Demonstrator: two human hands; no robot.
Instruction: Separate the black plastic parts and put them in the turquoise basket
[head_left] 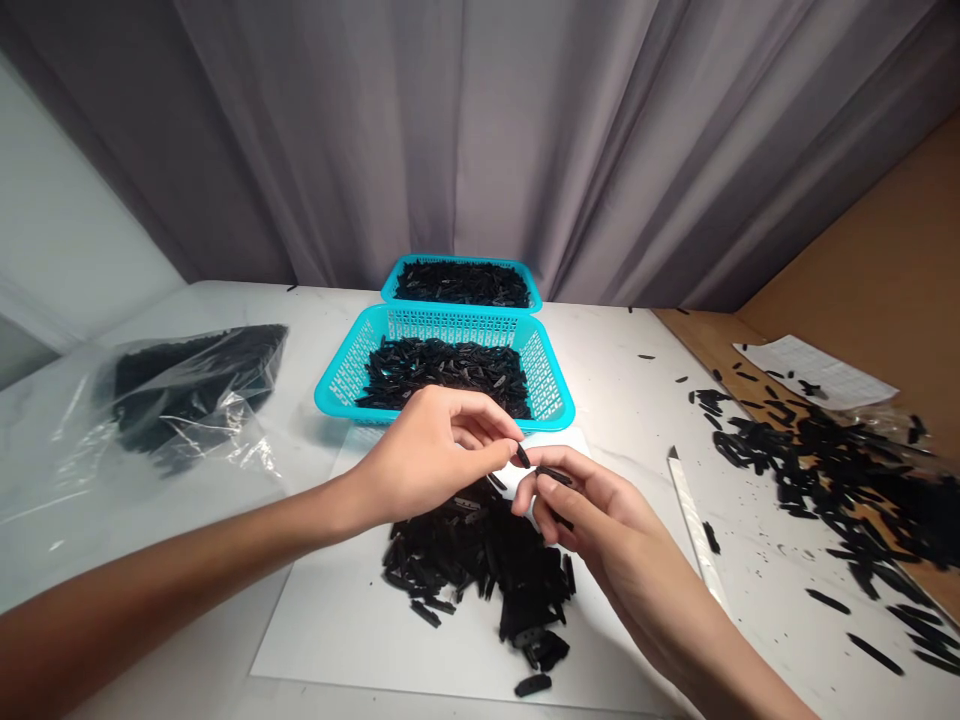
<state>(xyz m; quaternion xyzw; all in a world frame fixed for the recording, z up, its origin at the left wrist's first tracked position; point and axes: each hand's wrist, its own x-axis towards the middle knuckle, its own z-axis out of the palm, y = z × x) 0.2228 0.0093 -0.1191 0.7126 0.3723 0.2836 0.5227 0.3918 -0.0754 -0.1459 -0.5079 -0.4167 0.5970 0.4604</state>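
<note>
My left hand (442, 450) pinches a small black elongated piece (523, 455) between thumb and fingertips. Just to its right, my right hand (592, 500) has thumb and fingers closed on another small black piece (553, 475), and a further dark piece shows under its fingers. Both hands hover over a heap of similar black pieces (480, 550) on a white sheet (322, 610). Behind the left hand stands a turquoise basket (334, 385) partly filled with such pieces; the hand covers some of its front rim.
A second turquoise basket (387, 285) with black pieces stands behind the first. At left lies a clear plastic bag (202, 400) of dark pieces. A white-handled knife (694, 515) lies right of the sheet. Scattered black pieces (810, 470) and a paper (817, 370) lie at far right.
</note>
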